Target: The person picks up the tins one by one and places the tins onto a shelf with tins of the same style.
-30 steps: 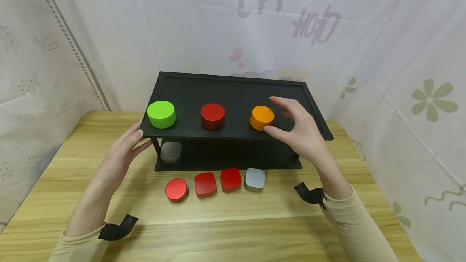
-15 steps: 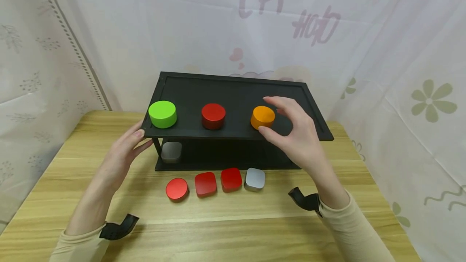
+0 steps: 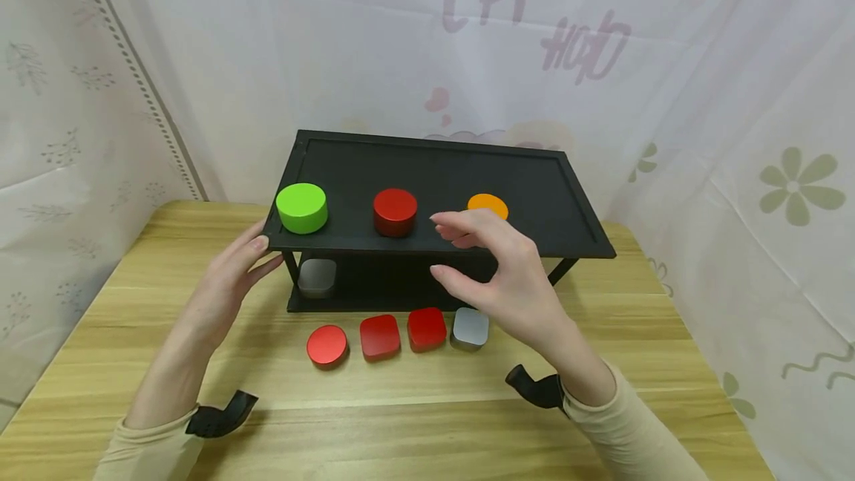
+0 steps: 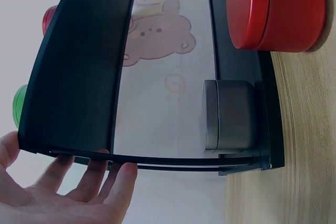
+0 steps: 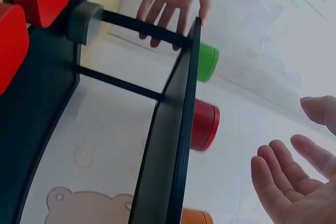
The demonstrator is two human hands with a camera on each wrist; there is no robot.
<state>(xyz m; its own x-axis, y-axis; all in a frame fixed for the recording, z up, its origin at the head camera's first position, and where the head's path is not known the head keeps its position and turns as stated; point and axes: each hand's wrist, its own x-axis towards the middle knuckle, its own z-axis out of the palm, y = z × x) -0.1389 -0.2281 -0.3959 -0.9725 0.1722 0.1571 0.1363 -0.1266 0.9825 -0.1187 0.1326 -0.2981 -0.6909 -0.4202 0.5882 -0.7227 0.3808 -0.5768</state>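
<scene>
A black two-tier shelf (image 3: 434, 162) stands on the wooden table. My left hand (image 3: 217, 288) touches its left end, thumb on the upper tier's front corner and straight fingers against the side bars. Along the front of the upper tier sit a green round tin (image 3: 302, 210), a red round tin (image 3: 395, 214) and an orange round tin (image 3: 487, 203). My right hand (image 3: 517, 284) hovers in front of the shelf, thumb and fingers apart with nothing between them. In the head view it covers the lower part of the orange tin. A grey square tin (image 4: 233, 115) sits at the lower tier's left end.
In front of the shelf, a row holds a red round tin (image 3: 327, 346), two red square tins (image 3: 380, 337) and a silver square tin (image 3: 470, 328). Patterned white cloth (image 3: 374, 36) hangs behind and at both sides. Black wrist mounts (image 3: 223, 414) extend from both sleeves.
My right hand has moved left and nearer to me, away from beside the orange tin, which keeps its place on the shelf. The left hand stays at the shelf's end.
</scene>
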